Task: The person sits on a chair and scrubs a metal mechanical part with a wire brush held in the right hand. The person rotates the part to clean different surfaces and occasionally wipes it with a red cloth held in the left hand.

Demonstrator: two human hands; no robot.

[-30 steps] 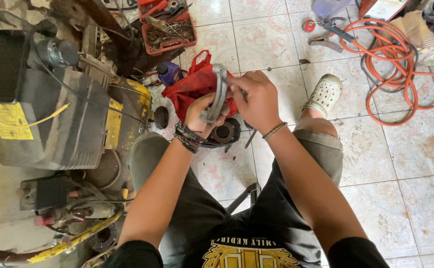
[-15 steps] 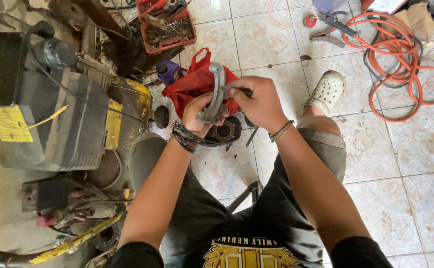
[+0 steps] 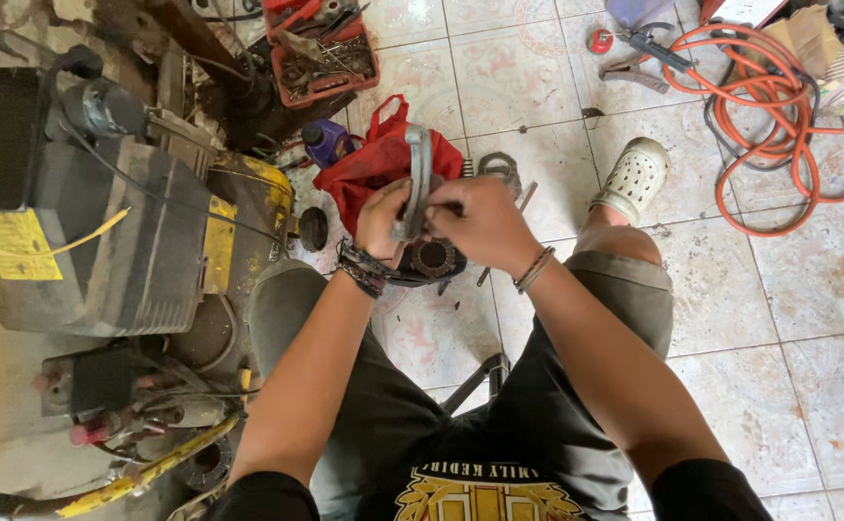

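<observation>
My left hand (image 3: 383, 218) grips the lower end of a curved grey metal bracket (image 3: 419, 164), held upright above my knees. My right hand (image 3: 472, 222) is closed against the same bracket from the right, fingers pinched near its lower part. Whether a small tool is in those fingers is hidden. Just below the hands a round dark toothed part (image 3: 432, 258) lies on the floor. A red cloth bag (image 3: 372, 169) sits behind the bracket.
A large grey and yellow machine (image 3: 142, 232) stands to the left. A red tray of tools (image 3: 323, 53) and a purple bottle (image 3: 325, 142) lie behind. An orange hose (image 3: 779, 106) coils at the right. A metal clamp (image 3: 501, 168) lies on the tiles near my white shoe (image 3: 636, 178).
My right hand has dropped from the upper part of the bracket to its lower part, next to my left hand. The clamp on the tiles behind it is now uncovered.
</observation>
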